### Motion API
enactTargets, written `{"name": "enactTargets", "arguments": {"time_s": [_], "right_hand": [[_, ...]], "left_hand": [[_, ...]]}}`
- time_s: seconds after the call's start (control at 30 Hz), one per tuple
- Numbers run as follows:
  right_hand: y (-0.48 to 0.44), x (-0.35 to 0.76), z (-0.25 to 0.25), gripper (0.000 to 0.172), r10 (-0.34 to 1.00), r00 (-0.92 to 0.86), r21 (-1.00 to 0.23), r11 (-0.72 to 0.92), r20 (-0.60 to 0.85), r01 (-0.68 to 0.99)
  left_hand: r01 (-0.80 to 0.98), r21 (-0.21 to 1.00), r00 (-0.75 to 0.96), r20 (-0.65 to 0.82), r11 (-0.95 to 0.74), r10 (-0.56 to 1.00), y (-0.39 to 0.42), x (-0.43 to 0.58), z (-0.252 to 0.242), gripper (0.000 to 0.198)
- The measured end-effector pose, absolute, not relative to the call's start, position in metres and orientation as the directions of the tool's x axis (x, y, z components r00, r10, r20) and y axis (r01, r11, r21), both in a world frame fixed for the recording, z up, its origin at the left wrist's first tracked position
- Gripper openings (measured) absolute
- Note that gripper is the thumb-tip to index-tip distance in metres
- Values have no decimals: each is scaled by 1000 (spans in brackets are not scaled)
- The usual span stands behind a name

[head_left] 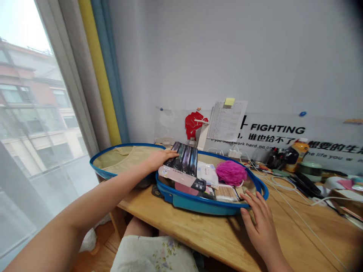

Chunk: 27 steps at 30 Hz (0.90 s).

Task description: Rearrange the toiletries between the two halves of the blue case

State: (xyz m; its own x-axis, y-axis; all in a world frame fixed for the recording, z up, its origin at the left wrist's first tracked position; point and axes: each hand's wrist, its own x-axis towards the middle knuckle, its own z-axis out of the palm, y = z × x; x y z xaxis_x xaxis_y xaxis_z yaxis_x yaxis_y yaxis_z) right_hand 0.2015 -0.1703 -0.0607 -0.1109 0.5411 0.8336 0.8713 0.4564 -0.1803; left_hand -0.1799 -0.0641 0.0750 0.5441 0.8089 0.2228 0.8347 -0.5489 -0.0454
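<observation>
An open blue suitcase (204, 206) lies on the wooden desk, its beige-lined other half (124, 156) spread to the left. My left hand (160, 159) reaches across to a clear pack of dark, slim-handled items (184, 158); its fingers lie stretched over the pack's left edge, with the thumb hidden. Below that pack is a pale pink box (181, 177). A white packet (207, 172), a magenta bath puff (231, 172) and a pack of thin wooden sticks (226, 192) fill the right part. With fingers spread, my right hand (259, 217) rests at the case's right front rim.
White cables (300, 219) run over the desk (292, 234) at right. A drink bottle (296, 155), a green-lidded jar (310, 170) and other clutter stand along the back. A white lamp (202, 136) is behind the case. Curtains (96, 71) and a window are at left.
</observation>
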Motion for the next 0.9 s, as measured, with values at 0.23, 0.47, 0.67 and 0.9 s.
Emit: {"name": "enactTargets", "arguments": {"time_s": [0.23,0.47,0.67,0.9], "right_hand": [[-170,202,-62,36,543,-121,-165,448,831,879],[-171,201,-59,36,503,-146,-126,467,852,875],[-169,202,-61,37,523,-138,-140,456,841,879],[-168,203,-63,37,543,-110,-176,448,833,877]], "left_hand": [[789,-54,614,107,-612,782,-37,-155,54,53],[780,-101,620,-10,-617,785,-33,-159,55,52],[771,-133,618,-84,-623,782,-36,-161,53,57],[860,-57,509,135,-507,850,-86,-197,57,44]]}}
